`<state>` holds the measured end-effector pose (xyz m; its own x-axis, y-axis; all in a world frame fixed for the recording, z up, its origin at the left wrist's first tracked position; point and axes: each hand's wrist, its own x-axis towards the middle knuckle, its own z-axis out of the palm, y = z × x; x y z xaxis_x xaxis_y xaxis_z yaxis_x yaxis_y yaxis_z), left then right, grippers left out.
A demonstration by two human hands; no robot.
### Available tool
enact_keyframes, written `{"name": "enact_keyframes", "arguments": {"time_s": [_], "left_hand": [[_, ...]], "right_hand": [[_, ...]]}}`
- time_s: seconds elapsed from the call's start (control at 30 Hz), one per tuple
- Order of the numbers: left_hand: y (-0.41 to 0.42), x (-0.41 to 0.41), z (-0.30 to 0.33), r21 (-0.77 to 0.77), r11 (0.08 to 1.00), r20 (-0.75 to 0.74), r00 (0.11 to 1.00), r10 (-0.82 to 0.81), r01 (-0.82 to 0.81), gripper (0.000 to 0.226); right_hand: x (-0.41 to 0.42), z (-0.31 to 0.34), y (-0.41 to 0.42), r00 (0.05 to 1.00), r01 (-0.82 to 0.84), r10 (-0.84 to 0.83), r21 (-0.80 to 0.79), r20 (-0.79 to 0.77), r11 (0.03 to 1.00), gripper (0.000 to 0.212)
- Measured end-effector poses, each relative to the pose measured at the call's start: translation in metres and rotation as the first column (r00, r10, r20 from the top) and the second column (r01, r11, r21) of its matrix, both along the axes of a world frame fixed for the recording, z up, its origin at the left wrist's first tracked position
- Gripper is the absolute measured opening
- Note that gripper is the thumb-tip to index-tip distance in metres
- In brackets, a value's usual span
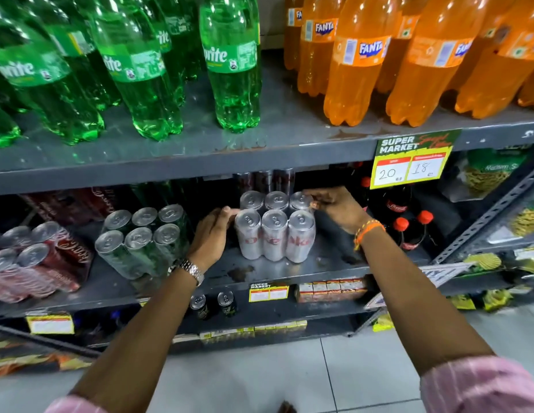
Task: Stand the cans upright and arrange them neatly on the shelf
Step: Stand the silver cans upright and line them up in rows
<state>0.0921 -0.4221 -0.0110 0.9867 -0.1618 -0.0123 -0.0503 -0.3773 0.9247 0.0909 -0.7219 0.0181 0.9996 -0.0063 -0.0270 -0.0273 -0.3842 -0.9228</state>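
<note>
Six silver cans point(274, 231) upright on middle shelf point(334, 263), 2 rows of 3, packed tight, tops up. Front row shows red lettering on the sides. More cans stand behind them in shadow, detail unclear.

L hand point(210, 234) flat against left side of front-left can, fingers point(227, 210) straight and together, palm on the can wall, not wrapped round it. Watch point(191, 271) on that wrist.

R hand point(334, 208) over back-right can, fingers point(312, 194) curled, tips on/at the can's top rim. Can't tell if it's actually pinching it or just touching. Orange band point(368, 229) on that wrist.

Left of the silver block: 6 green cans point(143, 236) upright, grouped 2x3, near but apart from L hand. Further left, red cans point(36, 257), also upright.

Right of R hand: dark cola bottles w/ red caps point(408, 228), same shelf.

Shelf above: green Sprite bottles point(140, 70) on left, orange Fanta bottles point(379, 61) on right. Price tag point(411, 162) hangs off its edge, reads 20 / 18.

Lower shelf: 2 dark cans point(213, 304), upright.
</note>
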Motion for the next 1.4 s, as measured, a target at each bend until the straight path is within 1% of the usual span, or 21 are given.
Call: {"name": "enact_keyframes", "arguments": {"time_s": [0.1, 0.13, 0.2, 0.23, 0.27, 0.3, 0.33, 0.37, 0.43, 0.5, 0.57, 0.67, 0.77, 0.83, 0.93, 1.03, 1.23, 1.4], "left_hand": [[0.001, -0.014, -0.005, 0.097, 0.995, 0.086, 0.995, -0.043, 0.034, 0.037], [0.000, -0.015, -0.007, 0.082, 0.996, 0.076, 0.996, -0.053, 0.047, 0.035], [-0.003, -0.017, -0.014, 0.015, 0.998, 0.003, 0.998, -0.067, 0.067, 0.042], [-0.005, -0.018, -0.019, 0.002, 0.998, -0.037, 0.997, -0.064, 0.064, 0.045], [-0.006, -0.019, -0.024, 0.006, 0.998, -0.071, 0.996, -0.057, 0.057, 0.046], [-0.008, -0.019, -0.030, 0.019, 0.998, -0.099, 0.994, -0.051, 0.053, 0.047], [-0.010, -0.018, -0.036, 0.033, 0.998, -0.119, 0.992, -0.048, 0.053, 0.049], [-0.013, -0.018, -0.041, 0.048, 0.998, -0.129, 0.991, -0.039, 0.045, 0.052], [-0.019, -0.016, -0.048, 0.072, 0.997, -0.100, 0.995, 0.008, -0.001, 0.057], [-0.022, -0.014, -0.052, 0.083, 0.996, -0.060, 0.997, 0.051, -0.045, 0.066], [-0.021, -0.014, -0.053, 0.097, 0.994, -0.051, 0.997, 0.058, -0.053, 0.075], [-0.018, -0.011, -0.056, 0.105, 0.993, -0.023, 0.998, 0.054, -0.052, 0.078], [-0.016, -0.011, -0.061, 0.114, 0.991, -0.010, 0.998, 0.067, -0.066, 0.079], [-0.015, -0.015, -0.067, 0.105, 0.992, -0.005, 0.998, 0.067, -0.066, 0.077], [-0.014, -0.023, -0.075, 0.101, 0.993, 0.010, 0.998, 0.064, -0.065, 0.070], [-0.016, -0.030, -0.076, 0.088, 0.994, 0.015, 0.998, 0.066, -0.067, 0.071], [-0.017, -0.032, -0.072, 0.086, 0.994, 0.052, 0.997, 0.060, -0.064, 0.072], [-0.016, -0.031, -0.074, 0.081, 0.996, 0.057, 0.998, 0.040, -0.045, 0.069]], "right_hand": [[0.011, -0.004, -0.003, 0.999, -0.011, 0.014, 0.082, -0.039, 0.997, 0.040], [0.010, -0.008, -0.004, 0.999, 0.021, -0.016, 0.118, -0.040, 0.993, 0.041], [-0.001, -0.021, -0.006, 0.985, 0.169, -0.172, 0.206, -0.005, 0.964, 0.040], [-0.011, -0.030, -0.005, 0.963, 0.260, -0.270, 0.266, 0.002, 0.928, 0.040], [-0.023, -0.042, -0.002, 0.939, 0.328, -0.344, 0.322, -0.007, 0.888, 0.040], [-0.036, -0.055, 0.004, 0.924, 0.364, -0.381, 0.351, -0.021, 0.863, 0.042], [-0.048, -0.067, 0.010, 0.924, 0.367, -0.380, 0.362, -0.038, 0.857, 0.045], [-0.058, -0.077, 0.018, 0.936, 0.345, -0.348, 0.348, -0.054, 0.872, 0.049], [-0.067, -0.091, 0.034, 0.957, 0.290, -0.286, 0.296, -0.057, 0.910, 0.055], [-0.065, -0.095, 0.043, 0.962, 0.266, -0.271, 0.241, -0.011, 0.933, 0.050], [-0.063, -0.093, 0.046, 0.968, 0.231, -0.245, 0.193, 0.052, 0.954, 0.043], [-0.066, -0.090, 0.041, 0.975, 0.185, -0.199, 0.136, 0.096, 0.973, 0.042], [-0.070, -0.089, 0.036, 0.979, 0.157, -0.166, 0.080, 0.118, 0.984, 0.033], [-0.075, -0.089, 0.036, 0.981, 0.135, -0.148, 0.107, 0.127, 0.985, 0.029], [-0.081, -0.093, 0.034, 0.983, 0.121, -0.139, 0.148, 0.118, 0.982, 0.030], [-0.084, -0.093, 0.032, 0.987, 0.109, -0.126, 0.162, 0.100, 0.981, 0.031], [-0.084, -0.091, 0.031, 0.989, 0.088, -0.104, 0.155, 0.101, 0.984, 0.032], [-0.085, -0.093, 0.031, 0.990, 0.113, -0.123, 0.125, 0.073, 0.986, 0.035]]}}
